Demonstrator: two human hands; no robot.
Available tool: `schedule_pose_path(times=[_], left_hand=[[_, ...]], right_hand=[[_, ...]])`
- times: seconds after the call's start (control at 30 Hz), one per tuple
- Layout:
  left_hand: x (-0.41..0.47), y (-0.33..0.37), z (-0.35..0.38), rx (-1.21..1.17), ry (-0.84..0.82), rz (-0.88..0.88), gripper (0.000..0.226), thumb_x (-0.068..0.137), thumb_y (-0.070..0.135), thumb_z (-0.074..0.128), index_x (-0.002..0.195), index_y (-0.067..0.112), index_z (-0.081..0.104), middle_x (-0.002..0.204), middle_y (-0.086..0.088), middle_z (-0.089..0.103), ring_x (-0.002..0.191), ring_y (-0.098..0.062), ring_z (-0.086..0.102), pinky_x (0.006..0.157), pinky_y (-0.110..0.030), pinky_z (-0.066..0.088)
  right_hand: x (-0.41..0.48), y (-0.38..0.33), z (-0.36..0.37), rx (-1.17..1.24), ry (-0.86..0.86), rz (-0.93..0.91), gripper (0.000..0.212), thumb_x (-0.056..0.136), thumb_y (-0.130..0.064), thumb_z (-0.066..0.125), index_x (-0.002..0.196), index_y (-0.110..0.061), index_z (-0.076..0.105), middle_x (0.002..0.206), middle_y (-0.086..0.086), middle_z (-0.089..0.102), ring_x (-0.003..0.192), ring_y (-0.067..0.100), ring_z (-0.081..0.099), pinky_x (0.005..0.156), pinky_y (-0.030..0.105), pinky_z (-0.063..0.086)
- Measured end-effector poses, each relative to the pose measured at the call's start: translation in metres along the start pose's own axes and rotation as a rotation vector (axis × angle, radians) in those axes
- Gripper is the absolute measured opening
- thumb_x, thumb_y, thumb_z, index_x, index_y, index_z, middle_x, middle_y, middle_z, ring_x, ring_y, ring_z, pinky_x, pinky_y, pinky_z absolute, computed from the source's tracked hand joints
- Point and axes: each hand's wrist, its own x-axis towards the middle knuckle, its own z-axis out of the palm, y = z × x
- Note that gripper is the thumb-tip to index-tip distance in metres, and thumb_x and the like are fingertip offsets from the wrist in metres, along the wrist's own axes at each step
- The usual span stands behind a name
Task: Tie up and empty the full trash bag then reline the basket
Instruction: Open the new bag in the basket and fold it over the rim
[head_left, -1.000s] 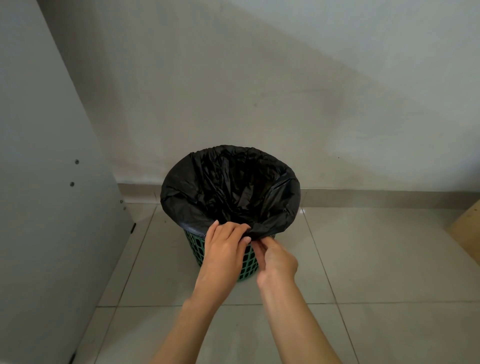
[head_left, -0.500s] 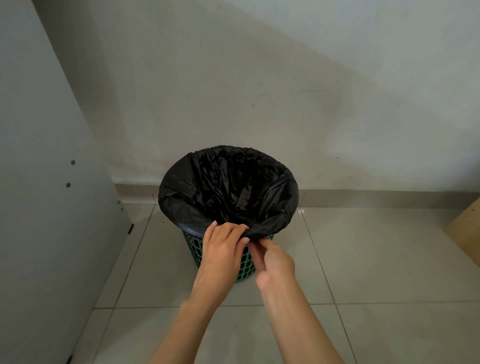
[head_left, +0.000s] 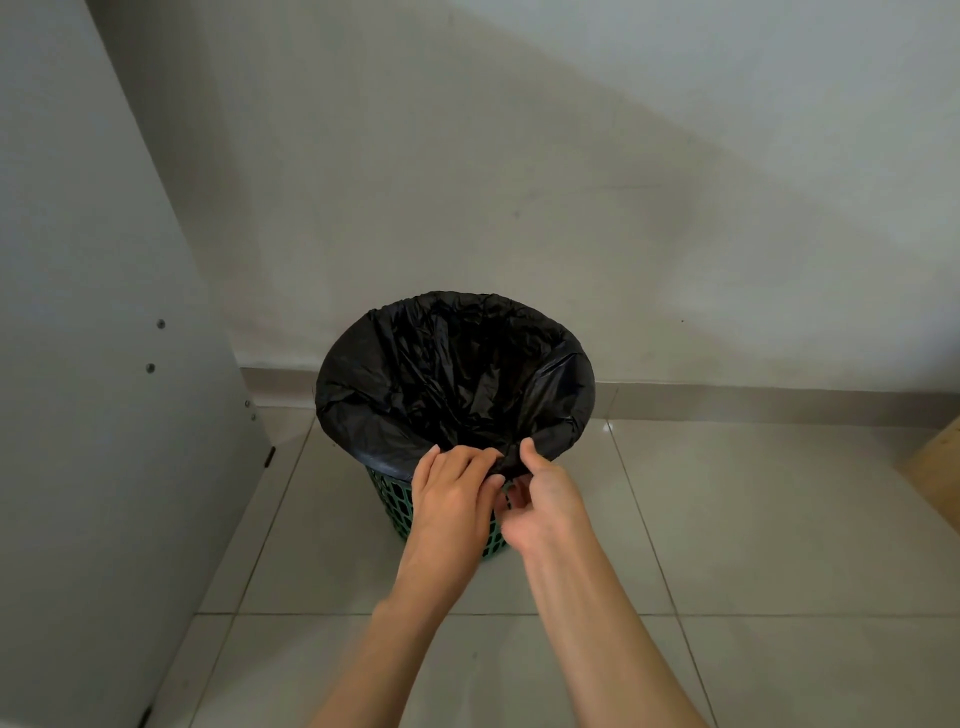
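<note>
Small update from the last second: not much has moved. The bag is still folded over the rim of the basket, which hasn't budged from its spot on the floor by the wall. The one real change is my right hand. It was tucked low beside the left, and now it has rolled outward, with the thumb up on top of the fold and the other fingers curled underneath. So that hand has the hem pinched at the near edge. My left hand is just beside it, fingers bent over the same stretch of hem and holding it. The two hands are almost touching.

My read is that I've finally got a proper two-handed grip on the hem, so it can be worked along the rim. No knot yet and nothing lifted. I can't see any trash inside, just dark crumpled folds, so I can't tell if the bag is actually full.

Material-wise, the bag is thin, glossy black plastic, very wrinkly, and it bunches wherever I pinch it. It probably stretches or tears if yanked. The basket is stiff green plastic lattice, round and narrower at the bottom. The floor is smooth pale tile, a bit shiny. There's a flat grey panel with a few screws on my left.
</note>
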Motion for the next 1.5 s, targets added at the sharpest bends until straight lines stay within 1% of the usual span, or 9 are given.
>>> schedule_pose_path(times=[0.17, 0.3, 0.47, 0.6, 0.73, 0.83, 0.97, 1.3, 1.5], left_hand=[[0.001, 0.003, 0.0, 0.075, -0.062, 0.057, 0.031, 0.085, 0.013, 0.047, 0.107, 0.008, 0.067, 0.096, -0.001, 0.068, 0.096, -0.009, 0.05, 0.099, -0.034, 0.032], [0.0, 0.0, -0.003, 0.123, -0.089, 0.091, 0.041, 0.078, -0.003, 0.062, 0.117, 0.008, 0.063, 0.107, -0.004, 0.065, 0.106, -0.018, 0.059, 0.104, -0.037, 0.037], [0.004, -0.002, -0.013, 0.156, -0.099, 0.077, 0.031, 0.09, 0.019, 0.046, 0.112, 0.011, 0.066, 0.104, 0.001, 0.067, 0.1, -0.017, 0.062, 0.099, -0.035, 0.043], [0.006, -0.002, -0.01, 0.117, -0.111, 0.041, 0.033, 0.09, 0.02, 0.042, 0.111, 0.011, 0.066, 0.103, 0.001, 0.067, 0.099, -0.017, 0.062, 0.102, -0.035, 0.036], [0.007, -0.003, -0.01, 0.058, -0.11, 0.018, 0.033, 0.092, 0.021, 0.042, 0.112, 0.01, 0.066, 0.105, 0.001, 0.067, 0.102, -0.016, 0.06, 0.104, -0.035, 0.035], [0.008, -0.007, -0.015, 0.054, -0.131, 0.033, 0.033, 0.092, 0.022, 0.042, 0.111, 0.01, 0.066, 0.105, 0.001, 0.068, 0.104, -0.015, 0.06, 0.105, -0.033, 0.033], [0.01, -0.026, -0.023, 0.046, -0.151, 0.026, 0.035, 0.092, 0.024, 0.039, 0.111, 0.009, 0.065, 0.108, -0.002, 0.068, 0.115, -0.016, 0.053, 0.11, -0.031, 0.023], [0.012, -0.061, -0.04, -0.022, -0.159, -0.105, 0.027, 0.096, 0.017, 0.045, 0.118, 0.013, 0.062, 0.128, 0.001, 0.058, 0.137, -0.01, 0.025, 0.112, -0.043, 0.022], [0.023, -0.064, -0.05, 0.004, -0.221, -0.195, 0.038, 0.098, 0.015, 0.041, 0.134, 0.021, 0.049, 0.147, 0.017, 0.028, 0.142, -0.001, 0.006, 0.103, -0.017, 0.02]], right_hand=[[0.005, -0.001, -0.003, -0.028, -0.067, -0.042, 0.027, 0.091, -0.032, 0.059, 0.079, -0.008, 0.056, 0.076, 0.003, 0.057, 0.068, 0.012, 0.05, 0.068, 0.025, 0.044], [0.018, -0.005, -0.006, -0.121, -0.048, -0.099, 0.031, 0.089, -0.043, 0.058, 0.088, -0.012, 0.059, 0.086, -0.001, 0.06, 0.087, 0.012, 0.054, 0.086, 0.03, 0.038], [0.033, -0.003, -0.009, -0.089, -0.106, -0.096, 0.053, 0.086, -0.052, 0.056, 0.115, -0.008, 0.058, 0.103, -0.001, 0.061, 0.096, 0.012, 0.052, 0.09, 0.031, 0.035], [0.036, -0.004, -0.011, -0.117, -0.067, -0.132, 0.044, 0.083, -0.05, 0.062, 0.101, -0.01, 0.062, 0.098, -0.001, 0.062, 0.088, 0.013, 0.052, 0.085, 0.031, 0.039], [0.042, -0.003, -0.015, -0.262, 0.118, -0.388, 0.036, 0.077, -0.037, 0.074, 0.087, -0.007, 0.056, 0.092, 0.009, 0.058, 0.079, 0.019, 0.055, 0.073, 0.031, 0.048], [0.042, 0.0, -0.02, -0.517, 0.213, -0.729, 0.061, 0.075, -0.037, 0.076, 0.122, -0.018, 0.042, 0.12, 0.001, 0.04, 0.108, 0.022, 0.046, 0.088, 0.033, 0.042], [0.051, 0.003, -0.037, -1.095, 0.146, -1.309, 0.042, 0.083, -0.051, 0.06, 0.121, -0.032, 0.06, 0.147, -0.001, 0.03, 0.134, 0.02, 0.022, 0.103, 0.033, 0.028], [0.075, -0.01, -0.04, -1.523, -0.077, -1.738, 0.032, 0.086, -0.049, 0.054, 0.103, -0.026, 0.069, 0.103, -0.003, 0.064, 0.115, 0.022, 0.047, 0.106, 0.054, 0.034], [0.077, -0.011, -0.027, -1.584, -0.193, -1.807, 0.031, 0.092, -0.038, 0.051, 0.112, -0.022, 0.068, 0.101, -0.004, 0.067, 0.105, 0.021, 0.051, 0.096, 0.043, 0.047]])
